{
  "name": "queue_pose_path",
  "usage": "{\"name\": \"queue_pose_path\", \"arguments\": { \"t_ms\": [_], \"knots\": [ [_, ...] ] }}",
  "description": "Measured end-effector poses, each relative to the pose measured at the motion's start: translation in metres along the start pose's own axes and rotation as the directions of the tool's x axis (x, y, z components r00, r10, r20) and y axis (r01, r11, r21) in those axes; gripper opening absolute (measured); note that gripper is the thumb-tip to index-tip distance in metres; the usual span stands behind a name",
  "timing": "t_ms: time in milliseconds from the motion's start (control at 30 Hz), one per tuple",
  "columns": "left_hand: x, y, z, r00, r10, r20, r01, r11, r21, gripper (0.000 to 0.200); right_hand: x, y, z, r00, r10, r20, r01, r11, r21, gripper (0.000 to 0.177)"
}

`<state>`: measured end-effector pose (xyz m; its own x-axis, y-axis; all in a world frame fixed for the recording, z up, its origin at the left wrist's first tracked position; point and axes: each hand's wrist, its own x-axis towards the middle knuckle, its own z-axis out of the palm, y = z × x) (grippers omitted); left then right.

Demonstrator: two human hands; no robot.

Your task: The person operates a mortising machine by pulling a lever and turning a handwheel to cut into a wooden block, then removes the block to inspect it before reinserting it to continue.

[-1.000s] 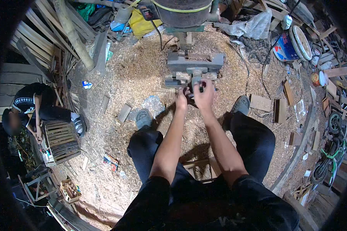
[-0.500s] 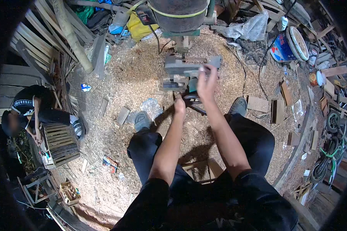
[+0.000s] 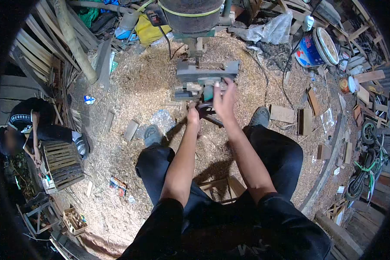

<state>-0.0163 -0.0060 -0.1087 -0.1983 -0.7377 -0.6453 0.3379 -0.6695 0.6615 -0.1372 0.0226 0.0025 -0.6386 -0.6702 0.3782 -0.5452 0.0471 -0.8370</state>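
A grey metal machine (image 3: 207, 74) with jaw-like plates stands before me. Below its green part (image 3: 208, 92) curves a dark rounded handwheel (image 3: 206, 105). My left hand (image 3: 193, 116) is closed at the left side of the handwheel rim; its fingers are partly hidden. My right hand (image 3: 224, 102) is beside the green part, thumb and fingers apart, with fingertips near the lower edge of the plates. Nothing shows in that hand. A small pale block (image 3: 194, 87) sits on the machine, left of the green part.
A large dark drum-shaped body (image 3: 190, 19) with a yellow band stands behind the machine. Sawdust covers the floor. A blue bucket (image 3: 310, 51), wood offcuts (image 3: 282, 114) and a small bike (image 3: 366, 169) lie right. At left another person (image 3: 32, 121) sits beside a slatted crate (image 3: 63, 160).
My right hand has lowered slightly and its fingers have spread beside the green part. My left hand stays at the handwheel. The whole view has shifted a little.
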Motion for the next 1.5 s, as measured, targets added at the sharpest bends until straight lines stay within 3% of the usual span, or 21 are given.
{"name": "queue_pose_path", "arguments": {
  "t_ms": [100, 133, 200, 233, 300, 400, 500, 567, 667, 767, 800, 867, 1000, 1100, 1133, 1233, 1300, 1367, 1400, 1467, 1500],
  "knots": [
    [0.024, -0.014, -0.016, 1.0, -0.008, -0.031, 0.01, 0.997, 0.073, 0.041, -0.017, -0.019, -0.001, 0.971, -0.185, 0.15, 0.211, 0.961, -0.179, 0.047],
    [-0.01, 0.012, -0.002, 1.0, 0.018, 0.009, -0.019, 0.974, 0.224, 0.043, -0.04, 0.024, -0.004, 0.954, -0.106, 0.279, 0.183, 0.946, -0.266, 0.045],
    [-0.015, 0.027, 0.003, 0.995, 0.024, -0.093, -0.009, 0.987, 0.161, 0.047, -0.087, 0.13, 0.002, 0.992, -0.106, -0.067, 0.062, 0.88, -0.47, 0.042],
    [-0.006, 0.02, -0.002, 0.99, 0.047, -0.136, -0.027, 0.99, 0.141, 0.054, -0.096, 0.143, -0.025, 0.986, 0.158, -0.047, -0.159, 0.837, -0.523, 0.045],
    [0.029, 0.022, -0.003, 0.936, 0.312, -0.166, -0.297, 0.949, 0.108, 0.056, -0.092, 0.157, -0.05, 0.78, 0.621, -0.075, -0.532, 0.596, -0.602, 0.051],
    [0.033, 0.07, 0.008, 0.803, 0.53, -0.273, -0.385, 0.811, 0.441, 0.064, -0.044, 0.141, -0.026, 0.879, 0.447, -0.165, -0.474, 0.856, -0.205, 0.06],
    [0.034, 0.116, 0.038, 0.82, 0.514, -0.253, -0.384, 0.82, 0.424, 0.061, 0.033, 0.106, -0.006, 0.924, 0.365, -0.11, -0.367, 0.93, 0.007, 0.074],
    [0.049, 0.114, 0.044, 0.858, 0.466, -0.215, -0.332, 0.824, 0.459, 0.058, 0.069, 0.095, 0.005, 0.939, 0.323, -0.115, -0.338, 0.929, -0.148, 0.078],
    [0.04, 0.113, 0.061, 0.872, 0.474, -0.126, -0.339, 0.768, 0.543, 0.051, 0.104, 0.078, -0.006, 0.831, 0.53, 0.17, -0.478, 0.835, -0.272, 0.085],
    [0.024, 0.105, 0.076, 0.86, 0.508, -0.047, -0.375, 0.692, 0.616, 0.045, 0.116, 0.121, -0.014, 0.874, 0.415, 0.254, -0.391, 0.909, -0.141, 0.083],
    [0.028, 0.094, 0.081, 0.856, 0.516, -0.034, -0.385, 0.68, 0.624, 0.044, 0.118, 0.128, -0.016, 0.859, 0.511, 0.014, -0.471, 0.802, -0.368, 0.071],
    [0.035, 0.072, 0.094, 0.843, 0.536, 0.052, -0.466, 0.676, 0.571, 0.042, 0.129, 0.12, -0.054, 0.889, 0.457, 0.044, -0.419, 0.847, -0.328, 0.058],
    [0.014, 0.046, 0.14, 0.895, 0.415, 0.161, -0.434, 0.731, 0.526, 0.044, 0.138, 0.155, -0.117, 0.932, 0.359, 0.047, -0.348, 0.925, -0.153, 0.041],
    [-0.032, 0.048, 0.178, 0.961, 0.266, 0.071, -0.275, 0.923, 0.27, 0.042, 0.14, 0.109, -0.172, 0.946, 0.324, 0.025, -0.313, 0.93, -0.192, 0.049],
    [-0.057, 0.057, 0.184, 0.961, 0.189, 0.203, -0.226, 0.958, 0.178, 0.04, 0.14, 0.104, -0.184, 0.953, 0.304, 0.009, -0.3, 0.945, -0.131, 0.046],
    [-0.086, 0.06, 0.184, 0.938, 0.158, 0.31, -0.152, 0.987, -0.045, 0.062, 0.139, 0.102, -0.213, 0.981, 0.162, -0.11, -0.176, 0.976, -0.131, 0.059],
    [-0.088, 0.072, 0.172, 0.93, 0.124, 0.345, -0.057, 0.978, -0.2, 0.072, 0.125, 0.062, -0.228, 0.985, 0.014, -0.173, -0.03, 0.995, -0.091, 0.072],
    [-0.111, 0.098, 0.161, 0.949, -0.033, 0.314, 0.108, 0.968, -0.226, 0.08, 0.116, 0.028, -0.233, 0.96, -0.163, -0.228, 0.144, 0.985, -0.098, 0.073],
    [-0.125, 0.108, 0.157, 0.96, -0.091, 0.265, 0.148, 0.968, -0.203, 0.082, 0.1, -0.03, -0.242, 0.991, 0.02, -0.134, -0.011, 0.997, 0.072, 0.075],
    [-0.15, 0.129, 0.14, 0.968, -0.203, 0.146, 0.226, 0.959, -0.168, 0.086, 0.081, -0.062, -0.246, 0.959, -0.248, -0.136, 0.26, 0.963, 0.078, 0.075],
    [-0.162, 0.137, 0.122, 0.96, -0.197, 0.2, 0.221, 0.969, -0.109, 0.085, 0.07, -0.073, -0.245, 0.918, -0.371, -0.137, 0.384, 0.92, 0.082, 0.075]
  ]
}}
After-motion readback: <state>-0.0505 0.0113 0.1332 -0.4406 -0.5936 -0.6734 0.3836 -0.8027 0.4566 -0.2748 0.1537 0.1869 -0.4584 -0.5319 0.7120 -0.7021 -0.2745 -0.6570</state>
